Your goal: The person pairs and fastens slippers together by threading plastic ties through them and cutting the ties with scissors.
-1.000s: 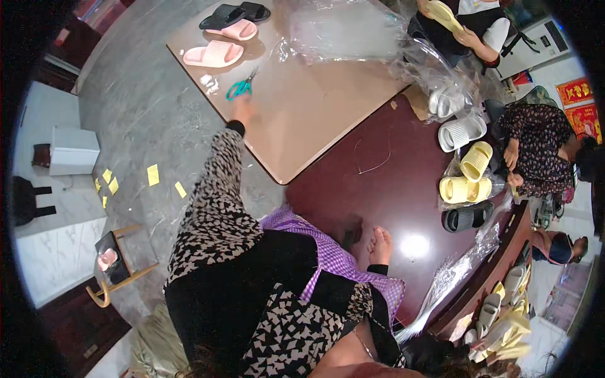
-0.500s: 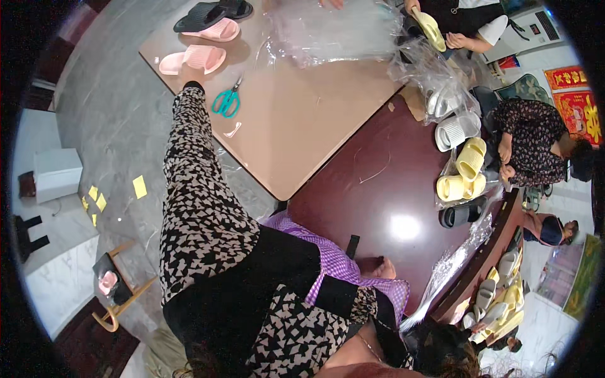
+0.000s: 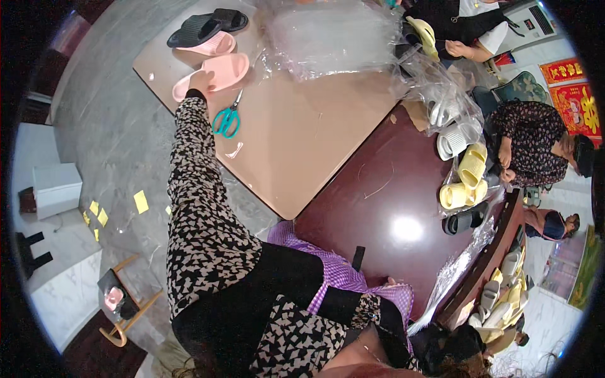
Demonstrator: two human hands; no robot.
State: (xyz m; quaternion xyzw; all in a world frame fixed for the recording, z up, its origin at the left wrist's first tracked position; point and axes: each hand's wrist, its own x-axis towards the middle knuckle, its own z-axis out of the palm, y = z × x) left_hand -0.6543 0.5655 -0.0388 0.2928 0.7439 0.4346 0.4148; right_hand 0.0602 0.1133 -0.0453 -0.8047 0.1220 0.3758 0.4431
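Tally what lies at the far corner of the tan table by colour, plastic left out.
Black slippers: 2
Pink slippers: 3, as far as I can tell; two seem to overlap under the left hand
Teal scissors: 1
Total: 6

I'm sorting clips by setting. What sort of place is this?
Probably a small workshop where slippers are packed by hand: loose pink slippers and clear plastic bags lie on the table, and other seated people handle yellow slippers.
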